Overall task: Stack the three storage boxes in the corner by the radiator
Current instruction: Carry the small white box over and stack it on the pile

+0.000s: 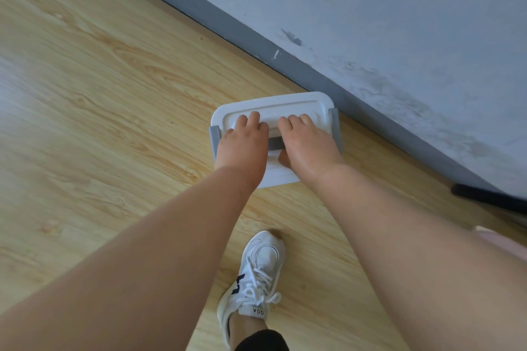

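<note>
Left hand lies flat, fingers spread, on the left part of the white storage box lid, gripping nothing. Right hand lies likewise on the right part, its thumb tucked near the grey centre handle. The box sits right of frame centre on the wood floor, near the grey skirting; judgement: press evenly, seat both grey side clips before lifting.

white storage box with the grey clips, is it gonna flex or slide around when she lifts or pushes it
The storage box looks like rigid moulded plastic, so it probably keeps its shape. Its lid seems held by a grey clip at each end, so it likely stays on. On the smooth wood-look floor it would probably slide easily when pushed. Both the left hand and the right hand rest on top.
</note>
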`<state>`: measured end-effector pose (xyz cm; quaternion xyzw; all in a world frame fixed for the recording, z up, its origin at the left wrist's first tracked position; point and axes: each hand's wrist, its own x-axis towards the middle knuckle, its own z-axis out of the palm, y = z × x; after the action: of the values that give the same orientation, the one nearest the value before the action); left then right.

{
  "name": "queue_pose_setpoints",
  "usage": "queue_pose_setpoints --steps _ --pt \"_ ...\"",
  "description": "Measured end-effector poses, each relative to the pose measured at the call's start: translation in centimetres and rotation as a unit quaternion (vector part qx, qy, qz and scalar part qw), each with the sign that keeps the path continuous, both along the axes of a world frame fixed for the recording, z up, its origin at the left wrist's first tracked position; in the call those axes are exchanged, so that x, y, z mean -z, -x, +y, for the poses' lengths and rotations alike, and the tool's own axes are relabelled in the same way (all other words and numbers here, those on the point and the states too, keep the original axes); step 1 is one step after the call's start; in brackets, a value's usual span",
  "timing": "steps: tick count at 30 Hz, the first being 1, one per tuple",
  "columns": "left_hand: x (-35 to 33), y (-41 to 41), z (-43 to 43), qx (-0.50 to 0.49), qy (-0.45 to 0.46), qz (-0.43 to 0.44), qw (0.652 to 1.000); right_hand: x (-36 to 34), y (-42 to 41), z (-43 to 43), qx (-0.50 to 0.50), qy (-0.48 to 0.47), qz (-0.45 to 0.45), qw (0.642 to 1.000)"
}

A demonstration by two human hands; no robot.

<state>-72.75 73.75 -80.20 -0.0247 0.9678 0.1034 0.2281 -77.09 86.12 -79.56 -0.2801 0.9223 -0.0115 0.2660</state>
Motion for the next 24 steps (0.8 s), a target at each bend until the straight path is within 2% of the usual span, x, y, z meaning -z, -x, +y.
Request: queue_pose_setpoints --steps 5,11,20,24 --pt "-2.6 -0.5 -1.1 0.034 0.018 -0.005 0.999 -2.3 -1.3 -0.9 0.008 0.006 -0.006 1.0" --pt "-9.9 -0.9 -4.6 0.045 0.004 -0.003 0.999 -9.6 -1.6 -4.6 0.008 0.02 -0.004 1.0" --pt "-27.3 -2.2 -11.5 -0.061 -0.022 0.01 0.998 -27.0 -1.6 -11.8 -0.056 0.048 -0.003 0.997" --pt "-36.3 -4.0 -14.3 -0.139 -0.045 0.019 0.989 -35.8 -2.2 -14.9 -0.102 0.065 0.004 0.993"
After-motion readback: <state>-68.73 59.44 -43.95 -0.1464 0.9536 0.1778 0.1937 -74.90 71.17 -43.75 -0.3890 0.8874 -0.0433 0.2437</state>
